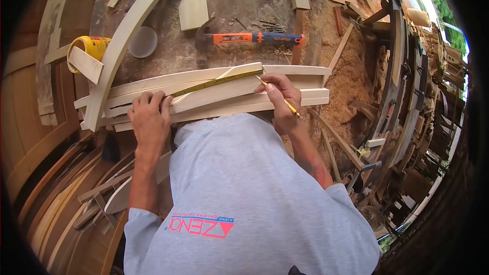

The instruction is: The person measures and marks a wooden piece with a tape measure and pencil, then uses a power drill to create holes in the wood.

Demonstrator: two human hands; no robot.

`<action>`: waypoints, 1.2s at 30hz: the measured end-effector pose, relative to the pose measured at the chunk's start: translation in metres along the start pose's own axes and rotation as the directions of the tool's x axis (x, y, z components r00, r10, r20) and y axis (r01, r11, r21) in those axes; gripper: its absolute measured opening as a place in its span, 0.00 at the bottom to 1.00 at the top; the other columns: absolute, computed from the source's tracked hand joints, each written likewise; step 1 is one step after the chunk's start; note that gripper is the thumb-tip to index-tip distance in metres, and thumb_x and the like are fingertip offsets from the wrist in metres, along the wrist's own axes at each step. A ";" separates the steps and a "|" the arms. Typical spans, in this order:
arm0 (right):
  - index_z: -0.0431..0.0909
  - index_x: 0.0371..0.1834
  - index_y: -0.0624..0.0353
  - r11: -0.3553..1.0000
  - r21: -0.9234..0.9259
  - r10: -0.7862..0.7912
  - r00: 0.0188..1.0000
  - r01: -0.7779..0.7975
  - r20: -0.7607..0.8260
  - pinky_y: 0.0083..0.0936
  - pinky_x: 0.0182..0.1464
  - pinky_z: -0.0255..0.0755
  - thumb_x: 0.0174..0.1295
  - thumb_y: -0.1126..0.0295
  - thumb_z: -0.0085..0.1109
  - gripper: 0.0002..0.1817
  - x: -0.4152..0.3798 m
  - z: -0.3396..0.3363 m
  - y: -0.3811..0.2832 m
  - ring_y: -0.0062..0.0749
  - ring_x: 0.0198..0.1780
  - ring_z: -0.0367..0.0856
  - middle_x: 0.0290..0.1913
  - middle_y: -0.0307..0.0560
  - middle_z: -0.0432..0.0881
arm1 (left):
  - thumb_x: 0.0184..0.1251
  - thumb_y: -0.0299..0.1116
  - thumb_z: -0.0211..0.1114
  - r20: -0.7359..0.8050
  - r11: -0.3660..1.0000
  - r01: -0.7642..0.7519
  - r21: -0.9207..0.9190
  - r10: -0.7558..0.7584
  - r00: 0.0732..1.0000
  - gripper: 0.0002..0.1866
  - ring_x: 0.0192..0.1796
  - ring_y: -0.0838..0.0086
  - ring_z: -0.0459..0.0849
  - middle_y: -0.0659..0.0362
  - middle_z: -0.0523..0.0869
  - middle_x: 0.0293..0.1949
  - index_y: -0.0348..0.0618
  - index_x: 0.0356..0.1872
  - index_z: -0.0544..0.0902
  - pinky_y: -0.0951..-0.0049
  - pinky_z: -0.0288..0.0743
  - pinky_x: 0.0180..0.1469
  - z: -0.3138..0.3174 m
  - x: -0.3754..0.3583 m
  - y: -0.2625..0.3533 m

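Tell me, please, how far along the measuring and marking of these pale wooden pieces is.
The pale wooden pieces already look shaped and lie side by side. Measuring is in hand: the left hand is at one end of the tape measure, and the right hand holds a pencil near the other. No finished mark can be made out, so marking probably remains. The hammer lies unused.

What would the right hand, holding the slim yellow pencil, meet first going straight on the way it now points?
The right hand would likely bring its pencil against the long yellow measuring tape first; depth is unclear.
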State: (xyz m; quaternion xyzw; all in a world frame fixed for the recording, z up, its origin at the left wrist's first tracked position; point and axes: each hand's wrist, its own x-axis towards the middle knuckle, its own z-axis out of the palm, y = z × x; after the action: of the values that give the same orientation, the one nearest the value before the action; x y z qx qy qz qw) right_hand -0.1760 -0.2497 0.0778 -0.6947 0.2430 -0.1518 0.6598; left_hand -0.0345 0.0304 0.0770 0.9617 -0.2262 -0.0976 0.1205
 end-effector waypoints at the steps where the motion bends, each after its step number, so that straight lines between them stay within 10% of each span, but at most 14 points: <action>1: 0.84 0.49 0.66 0.997 -0.071 0.016 0.999 -0.013 0.040 0.22 0.37 0.76 0.72 0.68 0.58 0.12 0.001 0.000 0.006 0.20 0.31 0.80 0.31 0.42 0.86 | 0.71 0.44 0.67 0.002 1.000 -0.002 -0.001 0.002 1.000 0.11 0.53 0.60 0.80 0.59 0.84 0.45 0.51 0.45 0.88 0.53 0.69 0.54 0.001 0.000 -0.001; 36: 0.77 0.34 0.65 0.921 -0.375 -0.038 0.983 0.103 0.177 0.29 0.32 0.74 0.65 0.76 0.64 0.06 0.016 -0.002 0.029 0.34 0.28 0.83 0.28 0.53 0.82 | 0.70 0.41 0.68 0.013 1.000 0.002 -0.009 -0.002 1.000 0.10 0.53 0.60 0.80 0.58 0.84 0.45 0.51 0.45 0.88 0.53 0.70 0.54 -0.002 0.002 -0.001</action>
State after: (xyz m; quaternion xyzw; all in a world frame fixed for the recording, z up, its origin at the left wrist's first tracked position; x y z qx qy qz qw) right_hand -0.1675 -0.2603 0.0479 -0.8284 0.1866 -0.0666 0.5239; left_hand -0.0321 0.0306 0.0787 0.9607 -0.2257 -0.1048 0.1233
